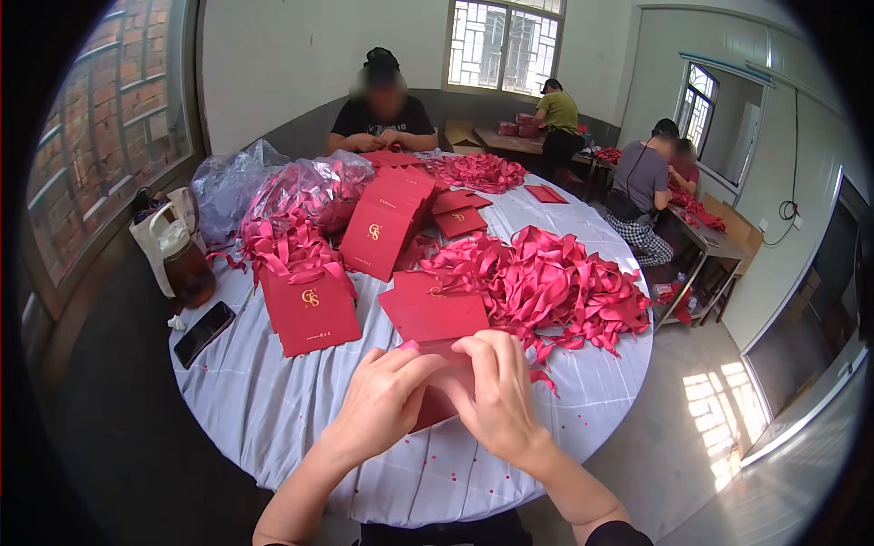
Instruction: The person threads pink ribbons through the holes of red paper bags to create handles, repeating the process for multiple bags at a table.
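Note:
Close in front of me, a red paper bag (432, 411) lies at the table's near side, partly hidden under my hands. My left hand (387, 400) is closed at its upper left edge, with a bit of pink ribbon (410, 345) showing at the fingertips. Curled fingers of my right hand (496, 391) grip the upper right edge of the same bag. Just beyond them are flat red bags (435, 307) with gold lettering. A large heap of pink-red ribbons (555, 287) lies to their right.
The round table has a pale cloth (264, 419). On its left are a phone (205, 334), a jug of dark liquid (185, 264), ribbon-handled red bags (311, 309) and a clear plastic sack (300, 187). A person (382, 114) works opposite; others work behind, right.

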The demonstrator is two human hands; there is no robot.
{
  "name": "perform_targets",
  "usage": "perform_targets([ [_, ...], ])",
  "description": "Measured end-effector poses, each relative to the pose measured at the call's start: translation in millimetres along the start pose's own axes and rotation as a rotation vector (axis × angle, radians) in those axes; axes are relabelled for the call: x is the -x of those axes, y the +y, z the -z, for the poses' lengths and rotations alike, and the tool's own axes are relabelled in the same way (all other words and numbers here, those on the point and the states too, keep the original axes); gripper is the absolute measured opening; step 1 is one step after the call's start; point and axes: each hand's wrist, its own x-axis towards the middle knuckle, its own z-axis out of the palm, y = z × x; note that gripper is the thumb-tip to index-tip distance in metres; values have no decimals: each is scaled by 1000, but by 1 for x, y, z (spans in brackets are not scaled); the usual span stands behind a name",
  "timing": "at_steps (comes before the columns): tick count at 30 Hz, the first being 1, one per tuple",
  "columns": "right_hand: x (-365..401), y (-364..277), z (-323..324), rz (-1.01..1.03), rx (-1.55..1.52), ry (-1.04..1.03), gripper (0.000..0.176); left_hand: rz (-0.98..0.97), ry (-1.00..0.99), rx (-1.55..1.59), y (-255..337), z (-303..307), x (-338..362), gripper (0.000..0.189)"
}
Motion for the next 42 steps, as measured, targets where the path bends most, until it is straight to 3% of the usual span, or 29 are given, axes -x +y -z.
perform_targets([
  [1,-2,1,5,-4,6,-2,19,-1,-2,7,0,-1,1,28],
  [3,-7,7,13,92,57,-265,23,-60,12,2,-1,-1,3,26],
  [5,-15,13,16,117,59,-304,23,-42,44,-19,2,-5,6,25],
  [10,-43,28,14,157,-109,-776,19,-3,153,-152,8,-13,10,22],
  [14,-71,34,17,37,-288,-1054,25,-3,228,-237,9,-12,11,20],
  [17,-77,41,10,-14,-349,-1104,26,10,184,-250,9,-10,11,20],
  [27,-82,36,6,-184,-367,-1127,27,11,147,-56,5,-19,16,16],
  [33,-65,37,1,-255,-400,-918,22,169,75,62,17,-14,14,18],
  [37,-67,37,1,-330,-546,-748,19,156,113,71,15,-22,17,19],
  [39,-72,40,-2,-265,-635,-626,20,142,147,59,17,-25,19,19],
  [40,-76,36,5,-248,-548,-732,19,135,145,61,16,-26,19,19],
  [42,-77,35,-2,-232,-563,-669,18,144,189,78,15,-29,18,19],
])
